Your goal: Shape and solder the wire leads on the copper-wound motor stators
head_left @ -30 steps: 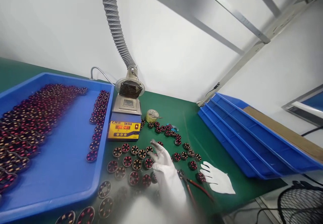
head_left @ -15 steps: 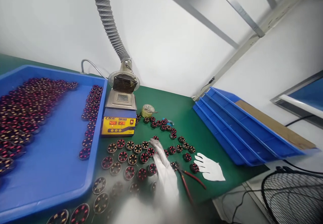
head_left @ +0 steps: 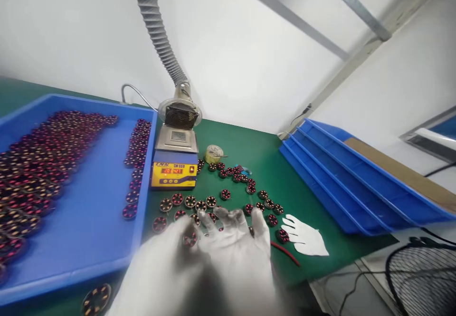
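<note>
Both of my hands wear white gloves. My right hand [head_left: 237, 244] is held palm up over the wound motor stators on the bench, fingers spread, thumb to the right, and nothing in it. Its fingertips are smudged dark. Close by on its left is my left hand [head_left: 153, 263], blurred, with its fingers mostly hidden. A stator [head_left: 190, 239] shows between the two hands, partly covered. Other stators [head_left: 166, 205] with red or pale windings lie around and beyond my hands. Red-handled pliers [head_left: 287, 253] are mostly hidden behind my right hand.
A blue tray [head_left: 140, 225] full of stators is on the left. Behind my hands stands a yellow-fronted solder pot [head_left: 174, 176] under an extraction hose [head_left: 156, 26]. A round tin [head_left: 213, 154], a loose white glove [head_left: 306, 236], stacked blue trays [head_left: 342, 183] and a black mesh guard [head_left: 420, 273] are rightward.
My right hand has turned palm up with its fingers spread. My left hand has come up clearly into view beside it. The pliers are now more covered, and the view has shifted slightly.
</note>
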The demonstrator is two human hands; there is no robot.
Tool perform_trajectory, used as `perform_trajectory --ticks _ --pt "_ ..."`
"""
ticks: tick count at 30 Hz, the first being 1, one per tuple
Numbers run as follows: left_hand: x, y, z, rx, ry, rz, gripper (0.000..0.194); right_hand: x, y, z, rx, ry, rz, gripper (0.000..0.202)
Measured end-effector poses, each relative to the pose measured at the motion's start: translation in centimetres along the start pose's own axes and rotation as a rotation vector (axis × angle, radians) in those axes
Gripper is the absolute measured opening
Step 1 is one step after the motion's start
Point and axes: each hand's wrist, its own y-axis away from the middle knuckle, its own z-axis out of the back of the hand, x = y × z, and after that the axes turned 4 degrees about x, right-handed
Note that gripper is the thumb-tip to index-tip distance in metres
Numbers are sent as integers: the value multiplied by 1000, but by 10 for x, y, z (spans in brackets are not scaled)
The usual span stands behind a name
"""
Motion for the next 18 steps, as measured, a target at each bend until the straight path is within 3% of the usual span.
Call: perform_trajectory --ticks 2,4,5,9,11,13,15,18 --pt "-1 -11 8 52 236 28 40 1 -1 -3 -34 -19 -79 51" --pt "0 -21 12 172 524 -28 25 0 -1 -6 -25 24 -115 51" --pt "1 -25 13 157 558 -40 23 -2 -1 -8 2 26 -120 50" --pt "7 -24 21 -185 281 49 24 -9 0 -9 74 32 -49 36" --pt "8 -17 23 -268 177 64 19 -10 -1 -7 68 111 35 29" --pt "7 -11 17 -249 -3 2 11 -9 -7 -5 79 170 88 33" --pt "3 -4 4 -158 -177 -91 9 -6 -16 -3 102 196 122 36" --pt "-4 4 -19 -68 -235 -144 11 -6 -29 -2 117 263 201 39"
